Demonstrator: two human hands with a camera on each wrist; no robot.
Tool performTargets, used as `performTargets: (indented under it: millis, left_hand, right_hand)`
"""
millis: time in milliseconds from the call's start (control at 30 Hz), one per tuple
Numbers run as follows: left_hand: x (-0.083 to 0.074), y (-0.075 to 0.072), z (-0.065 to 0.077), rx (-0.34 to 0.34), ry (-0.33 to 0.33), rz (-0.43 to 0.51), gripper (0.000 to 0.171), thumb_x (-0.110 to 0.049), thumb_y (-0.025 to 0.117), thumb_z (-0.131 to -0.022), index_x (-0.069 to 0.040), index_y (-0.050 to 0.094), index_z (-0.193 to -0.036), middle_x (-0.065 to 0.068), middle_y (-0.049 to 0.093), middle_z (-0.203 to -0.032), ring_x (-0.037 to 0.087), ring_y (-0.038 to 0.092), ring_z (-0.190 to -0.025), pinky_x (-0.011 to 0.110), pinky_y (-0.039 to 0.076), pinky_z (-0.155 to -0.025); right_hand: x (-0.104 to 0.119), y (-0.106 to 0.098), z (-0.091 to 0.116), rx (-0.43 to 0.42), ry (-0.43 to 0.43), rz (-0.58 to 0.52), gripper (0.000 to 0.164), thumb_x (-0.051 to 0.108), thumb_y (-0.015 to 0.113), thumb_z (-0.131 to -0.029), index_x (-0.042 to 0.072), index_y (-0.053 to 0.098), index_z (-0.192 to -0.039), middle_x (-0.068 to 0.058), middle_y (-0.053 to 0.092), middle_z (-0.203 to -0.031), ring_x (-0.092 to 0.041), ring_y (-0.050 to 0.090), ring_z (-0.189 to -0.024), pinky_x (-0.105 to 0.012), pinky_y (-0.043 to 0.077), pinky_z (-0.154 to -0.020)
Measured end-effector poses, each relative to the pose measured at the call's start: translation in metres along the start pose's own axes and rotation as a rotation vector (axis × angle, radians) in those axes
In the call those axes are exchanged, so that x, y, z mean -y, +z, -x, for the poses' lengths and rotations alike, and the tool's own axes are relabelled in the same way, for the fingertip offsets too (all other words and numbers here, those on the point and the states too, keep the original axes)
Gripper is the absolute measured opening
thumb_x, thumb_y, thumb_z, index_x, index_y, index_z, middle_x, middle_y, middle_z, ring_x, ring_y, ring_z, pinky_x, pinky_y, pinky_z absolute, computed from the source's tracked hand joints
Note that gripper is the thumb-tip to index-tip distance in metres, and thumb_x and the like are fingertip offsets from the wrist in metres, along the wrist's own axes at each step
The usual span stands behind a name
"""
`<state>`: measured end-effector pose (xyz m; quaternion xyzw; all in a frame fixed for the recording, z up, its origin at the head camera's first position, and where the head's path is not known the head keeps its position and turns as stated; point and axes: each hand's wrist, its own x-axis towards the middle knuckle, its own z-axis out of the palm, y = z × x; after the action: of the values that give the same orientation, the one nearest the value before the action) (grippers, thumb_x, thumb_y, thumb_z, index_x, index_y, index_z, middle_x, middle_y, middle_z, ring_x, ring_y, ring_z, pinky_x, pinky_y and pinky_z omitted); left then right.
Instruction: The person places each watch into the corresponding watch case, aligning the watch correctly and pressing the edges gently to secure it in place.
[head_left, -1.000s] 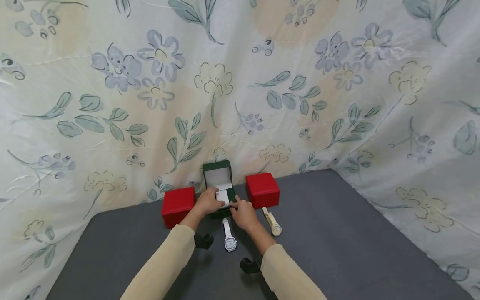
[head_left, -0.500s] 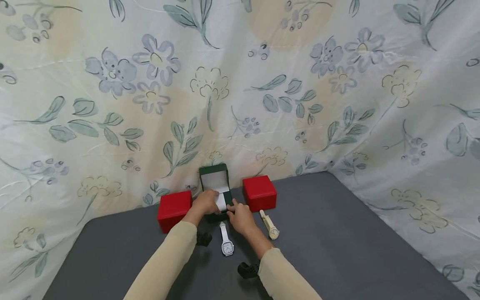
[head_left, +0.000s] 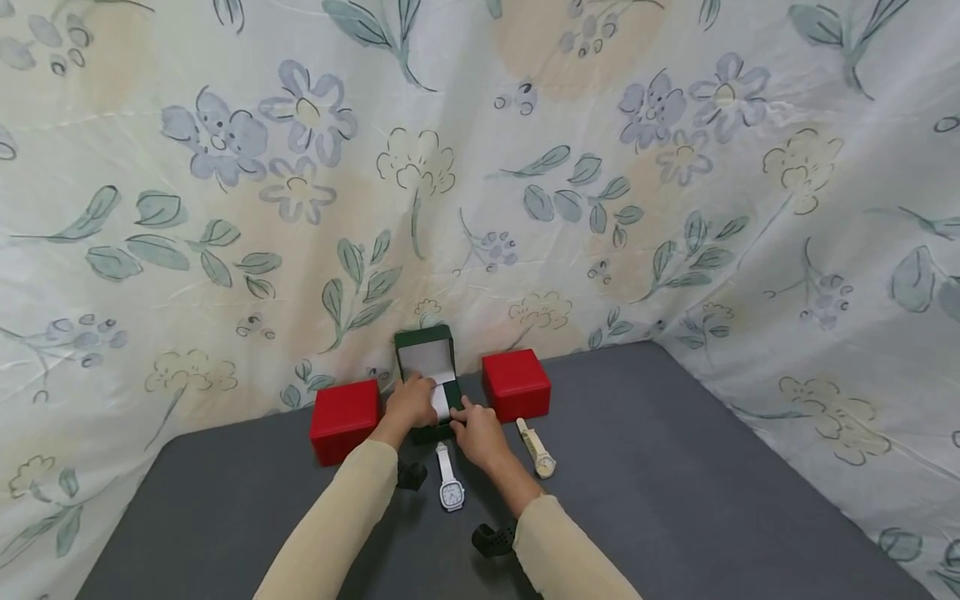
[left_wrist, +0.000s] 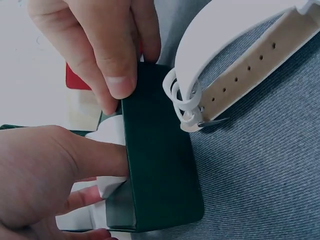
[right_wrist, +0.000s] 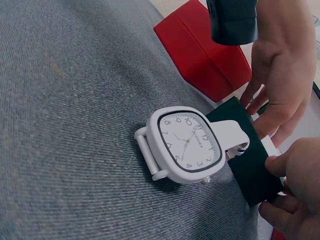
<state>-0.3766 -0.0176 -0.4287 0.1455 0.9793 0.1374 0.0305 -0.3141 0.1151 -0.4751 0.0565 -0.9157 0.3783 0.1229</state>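
Observation:
A green watch box [head_left: 422,337] stands with its lid raised at the back of the table. My left hand [head_left: 411,403] reaches into it and pinches the white cushion [left_wrist: 112,131], the thumb down between cushion and front wall. At the box's near right corner my right hand [head_left: 482,433] grips the front wall, thumb on the upper edge and fingers against the outside, as the right wrist view shows. Just in front of the box lies a white wristwatch [right_wrist: 187,145] with a squarish dial, face up. The lower part of the cushion is hidden inside the box.
Closed red boxes flank the green one: the left red box [head_left: 346,421] and the right red box [head_left: 517,384]. A cream wristwatch [head_left: 542,461] lies right of my right hand. Behind the grey table [head_left: 675,500] hangs a floral curtain [head_left: 480,167].
The head view has shifted slightly, moving the scene a little left. Both hands stay at the green box; my left hand sits slightly lower over the cushion.

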Motion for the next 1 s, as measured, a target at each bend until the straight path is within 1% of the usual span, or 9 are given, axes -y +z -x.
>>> performTargets:
  millis: [133,233,367,500,600,700,800,867,1000]
  left_hand:
    - [0.0,-0.002,0.002,0.011,-0.001,0.012,0.059,-0.016,0.076,-0.076,-0.008,0.058,-0.131,0.02,0.049,-0.138,0.041,0.045,-0.118,0.058,0.05,-0.09]
    - [0.001,-0.004,0.003,0.01,0.003,0.033,0.059,-0.016,0.076,-0.076,-0.007,0.057,-0.131,0.02,0.048,-0.138,0.041,0.045,-0.119,0.058,0.049,-0.091]
    - [0.002,-0.009,0.005,0.003,0.034,0.046,0.06,-0.017,0.078,-0.074,-0.005,0.058,-0.129,0.02,0.051,-0.134,0.039,0.05,-0.112,0.055,0.05,-0.088]
    - [0.003,-0.013,0.008,0.003,0.063,0.047,0.06,-0.017,0.079,-0.074,-0.004,0.058,-0.129,0.018,0.058,-0.126,0.034,0.053,-0.103,0.051,0.051,-0.086]
    - [0.003,-0.016,0.008,-0.012,0.088,0.042,0.059,-0.016,0.078,-0.074,-0.004,0.057,-0.128,0.016,0.062,-0.121,0.03,0.055,-0.098,0.048,0.052,-0.086]
    - [0.001,-0.019,0.01,-0.037,0.115,0.052,0.06,-0.016,0.08,-0.074,-0.004,0.057,-0.127,0.016,0.062,-0.122,0.029,0.056,-0.099,0.049,0.052,-0.089]
    - [-0.001,-0.022,0.014,-0.065,0.128,0.095,0.063,-0.017,0.082,-0.072,-0.004,0.056,-0.128,0.017,0.058,-0.127,0.031,0.055,-0.105,0.051,0.051,-0.093]
    - [-0.001,-0.023,0.018,-0.083,0.137,0.143,0.065,-0.017,0.084,-0.07,-0.005,0.056,-0.128,0.017,0.056,-0.128,0.031,0.055,-0.107,0.052,0.05,-0.093]
    - [0.004,-0.021,0.028,-0.12,0.171,0.247,0.064,-0.015,0.085,-0.069,-0.006,0.058,-0.127,0.017,0.055,-0.125,0.03,0.055,-0.103,0.048,0.051,-0.087]
  right_hand:
    - [0.001,0.0,0.0,0.003,0.013,0.009,0.032,0.012,0.066,-0.091,0.004,0.065,-0.122,-0.022,0.05,-0.14,-0.04,0.054,-0.124,-0.05,0.047,-0.099]
    - [0.001,0.0,0.0,-0.006,0.005,0.012,0.032,0.011,0.066,-0.09,0.004,0.065,-0.121,-0.023,0.051,-0.139,-0.04,0.055,-0.123,-0.051,0.047,-0.099]
    - [0.001,0.001,0.002,-0.02,-0.007,0.025,0.032,0.011,0.066,-0.09,0.003,0.066,-0.121,-0.023,0.052,-0.139,-0.04,0.057,-0.121,-0.05,0.049,-0.098]
    - [0.0,0.003,0.004,-0.017,0.005,0.035,0.033,0.013,0.066,-0.091,0.005,0.065,-0.122,-0.021,0.051,-0.14,-0.038,0.056,-0.122,-0.049,0.049,-0.098]
    - [0.0,0.004,0.004,-0.011,0.009,0.035,0.032,0.012,0.066,-0.09,0.005,0.066,-0.122,-0.021,0.051,-0.141,-0.038,0.057,-0.122,-0.049,0.05,-0.097]
    - [0.0,0.005,0.004,-0.016,0.007,0.039,0.03,0.012,0.067,-0.09,0.005,0.067,-0.119,-0.02,0.052,-0.14,-0.037,0.059,-0.12,-0.047,0.052,-0.094]
    - [0.001,0.006,0.004,-0.03,0.003,0.037,0.028,0.011,0.068,-0.089,0.004,0.069,-0.117,-0.021,0.053,-0.138,-0.037,0.06,-0.118,-0.047,0.052,-0.093]
    - [0.001,0.005,0.004,-0.043,-0.003,0.035,0.027,0.01,0.068,-0.089,0.004,0.07,-0.114,-0.021,0.054,-0.137,-0.038,0.061,-0.117,-0.048,0.053,-0.092]
    - [0.003,0.004,0.004,-0.056,0.008,0.033,0.025,0.01,0.068,-0.088,0.003,0.072,-0.112,-0.021,0.054,-0.137,-0.038,0.06,-0.117,-0.049,0.053,-0.092]
